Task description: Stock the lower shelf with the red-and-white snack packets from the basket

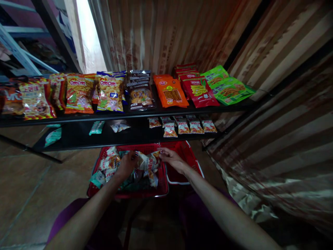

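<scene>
A white-and-orange snack packet point(147, 161) with red lettering is held by both ends over a red plastic basket point(163, 184). My left hand point(127, 164) pinches its left end. At its right end, the fingers of my right hand point(172, 159) are closed on the corner. More packets lie loose in the basket, among them a white-and-orange packet point(110, 161) and a teal packet point(98, 179). My fingertips are partly hidden and the picture is dim.
Another red basket point(191, 163) stands to the right. The lower black shelf point(137, 133) holds several small packets point(170, 129) and a teal packet point(96, 127). Above, an upper shelf point(161, 113) carries rows of snack bags point(170, 92). Striped curtains point(281, 114) hang behind and right.
</scene>
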`<state>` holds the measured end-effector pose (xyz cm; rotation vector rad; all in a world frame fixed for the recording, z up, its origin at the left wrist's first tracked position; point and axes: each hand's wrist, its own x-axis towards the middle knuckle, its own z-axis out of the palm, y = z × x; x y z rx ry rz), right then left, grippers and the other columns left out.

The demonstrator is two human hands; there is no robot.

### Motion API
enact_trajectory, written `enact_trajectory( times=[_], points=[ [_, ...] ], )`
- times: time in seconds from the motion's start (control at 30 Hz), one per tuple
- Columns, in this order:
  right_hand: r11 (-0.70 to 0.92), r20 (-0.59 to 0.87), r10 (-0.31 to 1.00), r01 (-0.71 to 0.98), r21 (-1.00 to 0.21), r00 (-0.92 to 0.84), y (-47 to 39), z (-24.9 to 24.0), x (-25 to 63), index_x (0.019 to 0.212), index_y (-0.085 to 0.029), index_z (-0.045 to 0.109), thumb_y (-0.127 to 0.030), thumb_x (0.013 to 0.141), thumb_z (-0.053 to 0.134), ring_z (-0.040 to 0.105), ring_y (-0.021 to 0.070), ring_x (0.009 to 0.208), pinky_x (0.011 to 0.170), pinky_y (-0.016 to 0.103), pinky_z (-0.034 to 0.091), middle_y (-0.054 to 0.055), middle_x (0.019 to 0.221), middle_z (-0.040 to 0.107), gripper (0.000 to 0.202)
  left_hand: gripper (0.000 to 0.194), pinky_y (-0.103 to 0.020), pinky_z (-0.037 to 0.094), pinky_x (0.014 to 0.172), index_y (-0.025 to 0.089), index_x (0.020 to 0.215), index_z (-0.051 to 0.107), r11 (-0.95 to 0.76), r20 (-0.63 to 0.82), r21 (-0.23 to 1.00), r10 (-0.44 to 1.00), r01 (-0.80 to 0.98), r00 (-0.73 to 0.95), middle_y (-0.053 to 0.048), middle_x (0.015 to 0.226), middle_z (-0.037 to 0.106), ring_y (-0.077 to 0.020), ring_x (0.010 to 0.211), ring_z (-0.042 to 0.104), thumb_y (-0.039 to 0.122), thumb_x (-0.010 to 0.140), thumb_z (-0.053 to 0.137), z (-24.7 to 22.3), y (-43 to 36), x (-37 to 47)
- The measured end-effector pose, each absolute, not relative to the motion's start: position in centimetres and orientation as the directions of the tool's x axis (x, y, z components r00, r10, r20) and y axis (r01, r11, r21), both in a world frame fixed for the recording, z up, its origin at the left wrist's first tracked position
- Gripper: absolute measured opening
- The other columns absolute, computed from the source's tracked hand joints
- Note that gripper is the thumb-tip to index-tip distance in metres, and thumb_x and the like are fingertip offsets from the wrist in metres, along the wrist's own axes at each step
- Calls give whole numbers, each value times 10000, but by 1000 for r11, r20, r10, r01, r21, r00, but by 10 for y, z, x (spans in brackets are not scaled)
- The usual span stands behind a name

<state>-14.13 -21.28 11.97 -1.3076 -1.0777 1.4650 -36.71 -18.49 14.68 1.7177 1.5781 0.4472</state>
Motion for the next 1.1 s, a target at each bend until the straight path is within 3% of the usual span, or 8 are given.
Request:
enact_trajectory(
  times=[0.17, 0.3, 0.43, 0.53, 0.7, 0.9, 1.1],
  points=[
    [-363, -367, 930, -117, -924, 18, -181, 107, -154, 816, -168, 654, -420, 570, 785, 594, 109, 699, 684, 248, 442, 1, 771, 678, 375, 99, -211, 449, 550, 170, 709, 520, 234, -298, 901, 946, 365, 131, 29, 623, 544, -104, 568, 553, 258, 750, 542, 117, -163, -376],
    [-362, -376, 924, -155, -919, 72, -172, 93, -155, 732, -178, 652, -450, 559, 778, 563, 106, 668, 674, 251, 423, -17, 715, 654, 346, 295, -232, 469, 516, 171, 663, 542, 326, -339, 937, 935, 123, 106, 24, 621, 549, -122, 567, 544, 422, 595, 682, 105, -156, -373],
    [-375, -397, 910, -171, -911, 122, -172, 82, -151, 724, -187, 646, -477, 570, 757, 537, 100, 643, 638, 246, 404, -31, 694, 633, 347, 308, -232, 463, 506, 164, 630, 565, 348, -359, 932, 924, 101, 130, 15, 597, 560, -126, 566, 536, 420, 554, 718, 104, -152, -370],
    [-305, -323, 929, -125, -944, 178, -168, 78, -147, 710, -178, 653, -479, 587, 740, 519, 94, 618, 616, 236, 388, -32, 671, 628, 336, 281, -236, 481, 541, 165, 629, 578, 375, -388, 921, 901, 101, 192, -1, 630, 588, -141, 620, 565, 394, 568, 729, 105, -154, -367],
    [-303, -336, 915, -168, -938, 225, -157, 79, -137, 666, -179, 634, -440, 557, 754, 503, 99, 533, 555, 244, 384, -46, 582, 606, 307, 279, -277, 529, 640, 168, 726, 628, 530, -506, 848, 818, -18, 275, -27, 760, 650, -159, 705, 617, 357, 577, 768, 98, -171, -365],
    [-329, -368, 912, -209, -921, 182, -154, 82, -136, 665, -165, 642, -387, 545, 773, 545, 112, 528, 551, 259, 425, -26, 586, 635, 284, 319, -275, 542, 627, 148, 766, 632, 598, -555, 793, 789, -118, 265, -32, 804, 663, -154, 711, 624, 318, 560, 806, 95, -187, -371],
    [-331, -363, 918, -193, -924, 162, -151, 77, -136, 691, -167, 666, -361, 562, 781, 559, 106, 524, 543, 247, 441, -21, 603, 656, 260, 350, -270, 547, 615, 140, 821, 645, 600, -561, 793, 786, -103, 258, -43, 836, 681, -163, 732, 632, 331, 573, 802, 96, -194, -372]
  ],
)
